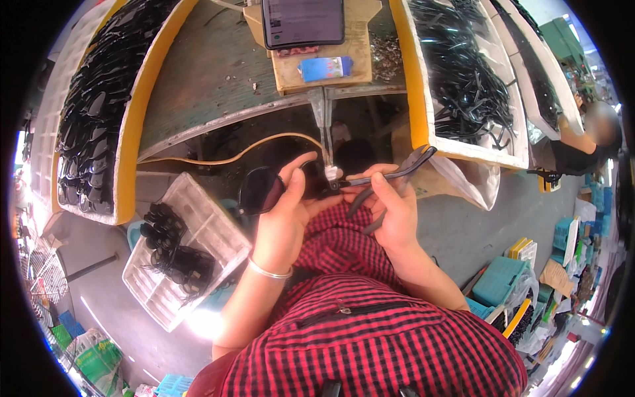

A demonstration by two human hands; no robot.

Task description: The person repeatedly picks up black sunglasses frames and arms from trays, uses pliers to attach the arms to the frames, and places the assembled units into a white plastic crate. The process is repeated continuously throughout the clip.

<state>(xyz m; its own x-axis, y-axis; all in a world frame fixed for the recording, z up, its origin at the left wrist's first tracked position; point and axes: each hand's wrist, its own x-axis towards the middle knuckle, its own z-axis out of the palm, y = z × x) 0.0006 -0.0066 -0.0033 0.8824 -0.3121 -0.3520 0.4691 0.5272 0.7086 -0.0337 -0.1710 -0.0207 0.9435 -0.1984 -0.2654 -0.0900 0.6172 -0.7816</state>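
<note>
Your left fingers (296, 186) grip dark-lensed black sunglasses (256, 190); your right fingers (384, 189) clasp dark-handled pliers (359, 202) and a curved black temple (423, 159).

No legible text in view

A glossy black plastic sunglasses front with large dark lenses (260, 190) is held up near the centre of the frame, its left lens tilted. A slim black curved temple arm (387, 177) extends rightward and slightly upward from its right end; whether they are joined is unclear. A dark-handled hand tool (358, 203) slants just below the arm.
</note>
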